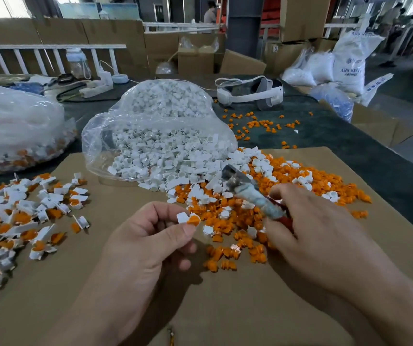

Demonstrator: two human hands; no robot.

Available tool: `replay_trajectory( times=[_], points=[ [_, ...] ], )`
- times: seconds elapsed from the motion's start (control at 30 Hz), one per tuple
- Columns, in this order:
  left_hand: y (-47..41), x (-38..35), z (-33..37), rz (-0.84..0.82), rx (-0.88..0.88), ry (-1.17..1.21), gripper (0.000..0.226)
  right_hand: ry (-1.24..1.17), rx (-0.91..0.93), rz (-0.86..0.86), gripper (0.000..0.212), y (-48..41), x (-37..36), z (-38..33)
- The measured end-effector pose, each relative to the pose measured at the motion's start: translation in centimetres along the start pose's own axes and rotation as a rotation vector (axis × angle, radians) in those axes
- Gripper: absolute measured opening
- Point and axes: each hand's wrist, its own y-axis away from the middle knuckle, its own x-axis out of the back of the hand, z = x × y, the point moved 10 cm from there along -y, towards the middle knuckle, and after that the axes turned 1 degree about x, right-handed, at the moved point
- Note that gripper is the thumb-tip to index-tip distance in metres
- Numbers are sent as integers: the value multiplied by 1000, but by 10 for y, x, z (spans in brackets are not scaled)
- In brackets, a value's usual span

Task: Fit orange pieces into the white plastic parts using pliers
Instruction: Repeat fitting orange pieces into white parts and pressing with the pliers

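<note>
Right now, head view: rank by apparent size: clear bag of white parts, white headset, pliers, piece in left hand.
1. clear bag of white parts
2-3. white headset and pliers: similar; headset lies farther, pliers blurred, partly hidden by the right hand, so unranked
4. piece pinched in the left hand

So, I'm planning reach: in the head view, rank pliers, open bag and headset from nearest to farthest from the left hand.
From the left hand, pinching a white part:
1. The pliers, just right, in the right hand.
2. The bag, ahead, mid-table.
3. The headset, far back, right.
</note>
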Motion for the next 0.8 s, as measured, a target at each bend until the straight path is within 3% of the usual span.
replay_trajectory(
  times=[0.1,0.23,0.5,0.73,0.8],
  points=[
    [1,1,3,10,-25,9,25,33,66,-36,32,3,-1,-7],
    [2,1,12,29,-89,-7,20,68,130,-119,45,9,-13,-17],
    [6,-2,25,86,-173,-141,16,33,158,-155,49,11,-15,-22],
    [5,4,27,82,-233,-289,32,18,180,-163,54,13,-13,-27],
    [6,3,28,76,-266,-351,24,36,180,-166,53,13,-12,-29]
  ],
)
